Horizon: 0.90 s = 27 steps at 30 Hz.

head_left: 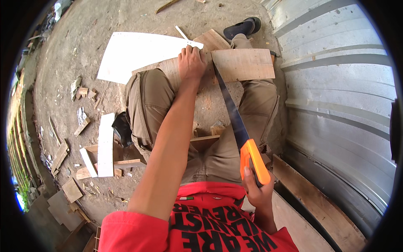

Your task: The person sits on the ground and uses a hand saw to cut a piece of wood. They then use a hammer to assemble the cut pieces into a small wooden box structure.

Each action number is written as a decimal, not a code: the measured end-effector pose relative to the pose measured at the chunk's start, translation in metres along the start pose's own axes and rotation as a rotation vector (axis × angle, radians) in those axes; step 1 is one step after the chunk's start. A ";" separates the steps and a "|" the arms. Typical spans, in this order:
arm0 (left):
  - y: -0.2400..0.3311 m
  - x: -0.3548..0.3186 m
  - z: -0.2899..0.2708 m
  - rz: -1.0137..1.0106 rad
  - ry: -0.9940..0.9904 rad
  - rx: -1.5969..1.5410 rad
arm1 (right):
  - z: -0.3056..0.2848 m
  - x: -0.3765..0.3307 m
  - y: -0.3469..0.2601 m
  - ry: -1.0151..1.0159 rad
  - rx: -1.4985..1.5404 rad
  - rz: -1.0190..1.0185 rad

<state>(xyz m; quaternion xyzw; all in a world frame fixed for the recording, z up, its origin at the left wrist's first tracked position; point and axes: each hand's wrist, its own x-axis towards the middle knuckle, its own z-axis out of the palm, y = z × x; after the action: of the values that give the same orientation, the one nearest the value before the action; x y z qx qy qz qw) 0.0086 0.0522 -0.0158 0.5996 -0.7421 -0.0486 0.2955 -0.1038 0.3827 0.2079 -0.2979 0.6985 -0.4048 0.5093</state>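
Observation:
A hand saw [230,101] with a dark blade and an orange handle [255,161] is gripped in my right hand [259,191], near my lap. Its tip sits at a cut line in a brown wooden board [245,65], which lies across my knees. My left hand [192,63] presses on the same board left of the cut, fingers closed over its far edge. Just beyond that hand lies a large white panel [138,52], its narrow end reaching my fingers. The underside of the board and my fingertips are hidden.
Corrugated metal sheeting [340,75] rises close on my right, with a long plank [319,201] along its foot. On the ground to my left are white-faced strips [105,145], wood offcuts [61,157] and scraps. Another wood piece [213,40] lies beyond the board.

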 end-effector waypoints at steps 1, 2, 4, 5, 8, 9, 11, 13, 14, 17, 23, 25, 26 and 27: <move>0.000 -0.002 -0.002 -0.013 -0.021 -0.016 | -0.002 -0.005 -0.004 0.008 0.027 0.016; -0.001 -0.003 -0.003 -0.017 -0.027 -0.008 | -0.002 -0.007 -0.006 0.013 0.054 0.032; -0.001 -0.003 -0.003 -0.010 -0.041 0.010 | 0.010 0.030 -0.013 -0.019 0.068 -0.066; -0.004 -0.011 -0.004 -0.013 -0.046 0.008 | 0.022 0.068 -0.004 -0.006 0.049 -0.044; -0.003 0.000 -0.001 0.023 0.009 0.002 | 0.062 0.175 0.008 0.014 0.009 -0.145; 0.003 0.001 -0.003 0.004 -0.023 -0.012 | 0.069 0.194 -0.004 0.022 0.013 -0.161; 0.008 0.005 -0.005 -0.039 -0.089 -0.038 | 0.076 0.208 -0.010 0.024 -0.032 -0.124; 0.003 0.005 -0.002 -0.025 -0.042 -0.016 | 0.070 0.185 0.002 0.008 -0.027 -0.174; -0.002 0.004 -0.001 -0.027 -0.017 -0.009 | 0.062 0.164 0.011 -0.009 -0.031 -0.196; -0.007 0.001 -0.001 -0.027 0.001 -0.005 | 0.018 0.059 0.010 -0.022 0.035 -0.043; 0.000 0.000 -0.001 -0.006 0.029 -0.008 | 0.007 0.000 -0.015 0.017 0.027 0.051; -0.004 -0.003 -0.002 -0.017 0.004 -0.018 | 0.029 0.067 -0.002 0.061 -0.168 -0.127; -0.004 -0.007 -0.002 -0.020 -0.001 -0.004 | 0.044 0.107 0.007 0.055 -0.100 -0.148; -0.009 -0.002 0.000 -0.018 0.027 0.018 | 0.059 0.147 0.010 0.039 -0.150 -0.160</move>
<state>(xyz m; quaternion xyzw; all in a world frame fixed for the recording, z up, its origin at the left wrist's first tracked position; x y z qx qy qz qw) 0.0161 0.0515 -0.0202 0.6094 -0.7331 -0.0363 0.2998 -0.0918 0.2506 0.1207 -0.3822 0.7107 -0.3966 0.4377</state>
